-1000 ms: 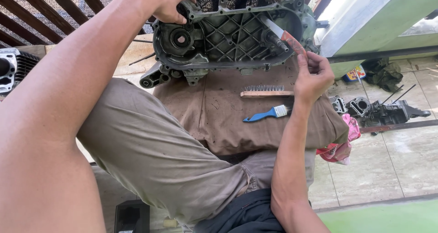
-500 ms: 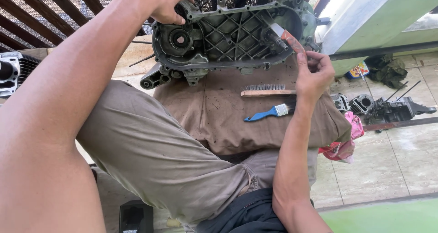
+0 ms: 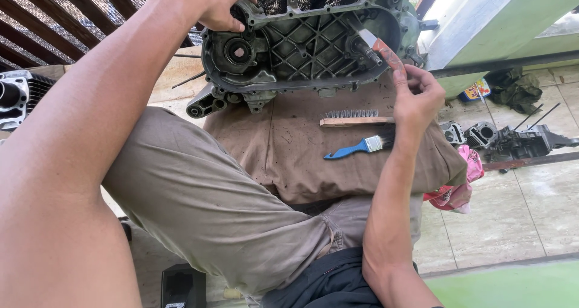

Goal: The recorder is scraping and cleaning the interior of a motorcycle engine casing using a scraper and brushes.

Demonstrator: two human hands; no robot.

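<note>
— What's nearest the camera?

— The person's bent knee in khaki trousers, with both bare forearms reaching away over it.

— And past the knee?

— A brown cloth draped over a low support. On it, toward its right edge, lie a wooden-backed wire brush and, just nearer, a blue-handled paintbrush. The two lie close together but apart.

— What is the right hand doing?

— The right hand is above the cloth's right edge, its grip closed around the reddish handle of a small brush. The bristle end is inside the engine crankcase, by a protruding shaft at its right end.

— Where does the crankcase sit?

— At the cloth's far edge, standing on its side, ribbed interior facing the camera.

— The left hand?

— The left hand has its grip clamped over the crankcase's top left corner.

— Anything farther off?

— Engine parts on the tiled floor at right, and a cylinder block at far left.
</note>
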